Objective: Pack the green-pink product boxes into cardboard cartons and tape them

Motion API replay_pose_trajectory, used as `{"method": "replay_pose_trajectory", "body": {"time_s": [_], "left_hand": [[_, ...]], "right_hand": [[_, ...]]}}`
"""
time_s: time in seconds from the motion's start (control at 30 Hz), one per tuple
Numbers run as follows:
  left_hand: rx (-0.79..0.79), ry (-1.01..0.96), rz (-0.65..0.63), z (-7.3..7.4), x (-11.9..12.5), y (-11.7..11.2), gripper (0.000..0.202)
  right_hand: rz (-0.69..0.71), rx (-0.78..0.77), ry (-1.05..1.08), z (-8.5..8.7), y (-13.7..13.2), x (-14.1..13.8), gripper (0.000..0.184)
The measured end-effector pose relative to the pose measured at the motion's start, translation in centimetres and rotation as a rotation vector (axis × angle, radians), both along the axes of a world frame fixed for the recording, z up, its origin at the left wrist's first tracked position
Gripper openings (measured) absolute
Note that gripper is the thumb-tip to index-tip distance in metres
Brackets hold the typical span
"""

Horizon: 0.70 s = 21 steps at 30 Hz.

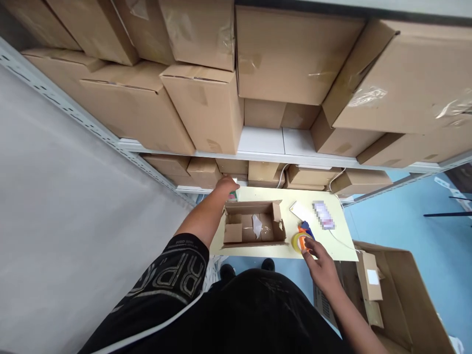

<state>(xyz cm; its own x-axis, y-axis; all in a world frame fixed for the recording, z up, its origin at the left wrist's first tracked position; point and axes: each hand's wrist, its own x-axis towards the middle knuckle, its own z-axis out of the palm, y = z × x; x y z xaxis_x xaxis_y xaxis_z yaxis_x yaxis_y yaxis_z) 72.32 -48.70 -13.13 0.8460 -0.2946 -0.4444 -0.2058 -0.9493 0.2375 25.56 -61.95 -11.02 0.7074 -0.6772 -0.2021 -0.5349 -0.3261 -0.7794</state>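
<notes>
My left hand (226, 185) reaches to the back left corner of the pale yellow table (254, 193). It is right at a small green-and-white item (233, 195); its fingers are mostly hidden, so a grip cannot be made out. In front of me lies an open cardboard box (254, 243) with its flaps up, holding a crumpled whitish scrap (257, 226). My right hand (321, 265) is at the table's front edge with thumb and fingers apart. Its fingertips are right beside an orange and blue tape dispenser (302, 229) with a yellow tape roll (295, 242).
A white flat packet (300, 211) and a blurred-out phone-like item (323, 215) lie at the right of the table. Shelves (261, 140) packed with cartons (206, 105) rise behind. A large open carton (401, 290) stands on the floor at right, and a wall (73, 206) is at left.
</notes>
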Motion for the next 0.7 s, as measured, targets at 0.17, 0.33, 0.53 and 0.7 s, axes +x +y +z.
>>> {"method": "replay_pose_trajectory", "body": {"time_s": [0.17, 0.33, 0.53, 0.7], "left_hand": [[-0.051, -0.065, 0.024, 2.6, 2.8, 3.8, 0.055], [-0.208, -0.167, 0.098, 4.3, 3.0, 8.6, 0.045], [-0.198, -0.123, 0.040, 1.7, 0.1, 5.8, 0.054], [-0.160, -0.107, -0.023, 0.8, 0.1, 2.2, 0.057]], "right_hand": [[0.070, -0.015, -0.036, -0.5, -0.7, 1.0, 0.044], [0.180, -0.064, -0.084, -0.4, -0.6, 4.6, 0.038], [0.226, -0.116, -0.075, -1.0, 0.5, 7.2, 0.036], [0.217, -0.168, -0.072, -1.5, 0.8, 6.4, 0.035]]}}
